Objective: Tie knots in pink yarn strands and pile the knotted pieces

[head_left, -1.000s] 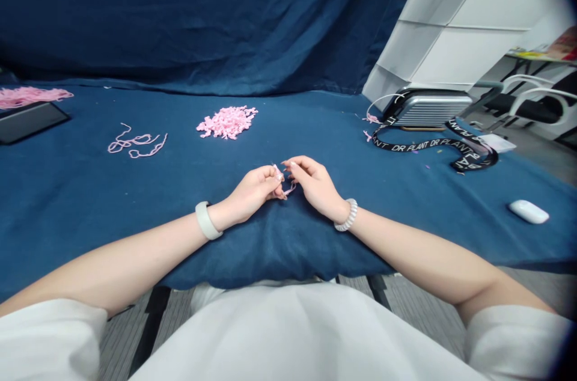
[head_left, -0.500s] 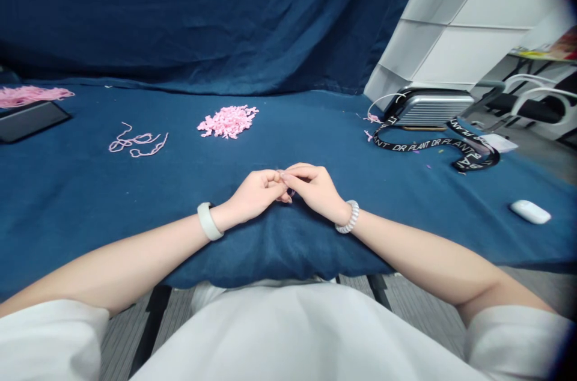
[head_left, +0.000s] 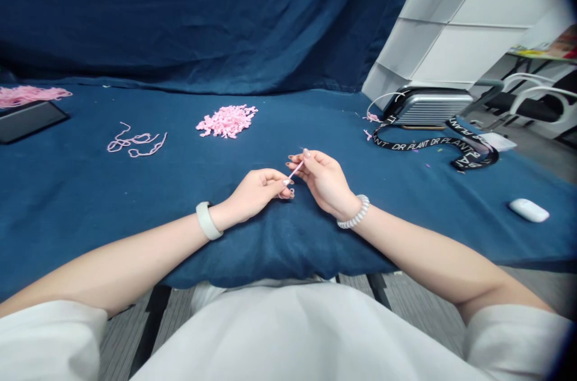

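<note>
Right hand (head_left: pixel 325 182) lifted away, pinching pink yarn (head_left: pixel 296 172).

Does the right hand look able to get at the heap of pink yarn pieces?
Probably yes: only blue cloth lies between the right hand and the heap of pink yarn pieces, though its fingers hold a pink strand it would likely release first.

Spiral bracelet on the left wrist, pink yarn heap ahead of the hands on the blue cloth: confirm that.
Wrong wrist. The head view shows the spiral bracelet on the right wrist; the left wrist wears a white band. The pink yarn heap does lie ahead of the hands on the blue cloth, as you said.
</note>
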The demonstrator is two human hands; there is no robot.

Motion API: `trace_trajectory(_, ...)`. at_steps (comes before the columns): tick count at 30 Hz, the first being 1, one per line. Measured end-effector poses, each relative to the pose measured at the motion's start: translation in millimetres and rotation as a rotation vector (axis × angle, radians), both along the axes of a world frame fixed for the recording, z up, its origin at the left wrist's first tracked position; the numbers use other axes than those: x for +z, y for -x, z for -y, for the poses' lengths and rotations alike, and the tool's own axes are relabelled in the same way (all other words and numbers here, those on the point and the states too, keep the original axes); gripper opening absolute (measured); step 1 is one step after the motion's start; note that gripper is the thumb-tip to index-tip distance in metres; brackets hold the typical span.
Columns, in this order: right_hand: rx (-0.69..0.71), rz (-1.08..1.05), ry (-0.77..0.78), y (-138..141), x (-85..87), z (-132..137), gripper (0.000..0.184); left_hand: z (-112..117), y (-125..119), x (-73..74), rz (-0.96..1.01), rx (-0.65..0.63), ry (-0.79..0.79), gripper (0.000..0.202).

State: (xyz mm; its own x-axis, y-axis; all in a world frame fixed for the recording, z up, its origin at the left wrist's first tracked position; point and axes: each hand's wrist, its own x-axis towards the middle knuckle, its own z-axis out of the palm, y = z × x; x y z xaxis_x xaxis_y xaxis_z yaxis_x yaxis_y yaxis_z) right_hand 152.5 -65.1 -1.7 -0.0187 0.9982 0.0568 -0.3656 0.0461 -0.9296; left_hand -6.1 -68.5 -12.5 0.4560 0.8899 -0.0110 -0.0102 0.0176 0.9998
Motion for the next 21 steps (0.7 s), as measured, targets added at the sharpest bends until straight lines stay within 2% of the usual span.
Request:
trace_trajectory(4,0.047,-0.147,0.092,-3.7,10.4,-0.7,0.017,0.5,-0.4,1.4,-0.018,-0.019,-0.002,0.021)
trace_trajectory(11,-0.046,-0.227,0.115,-15.4,22.2,-9.6,0.012,4.9,-1.9,9.2,-0.095,-0.109,-0.066,0.021)
trace_trajectory(13,-0.063,-0.27,0.139,-16.7,23.5,-11.4,0.012,6.4,-1.3,10.3,-0.091,-0.082,-0.16,0.026)
trace_trajectory(16,-0.06,-0.297,0.181,-16.3,23.3,-12.4,0.014,8.0,0.5,10.2,-0.023,0.046,-0.299,0.036)
trace_trajectory(18,-0.044,-0.258,0.204,-14.5,20.6,-11.9,0.012,8.6,1.8,10.0,0.02,0.107,-0.357,0.037)
trace_trajectory(21,-0.01,-0.159,0.227,-10.0,12.3,-10.4,0.011,9.4,2.7,12.0,0.065,0.117,-0.38,0.038)
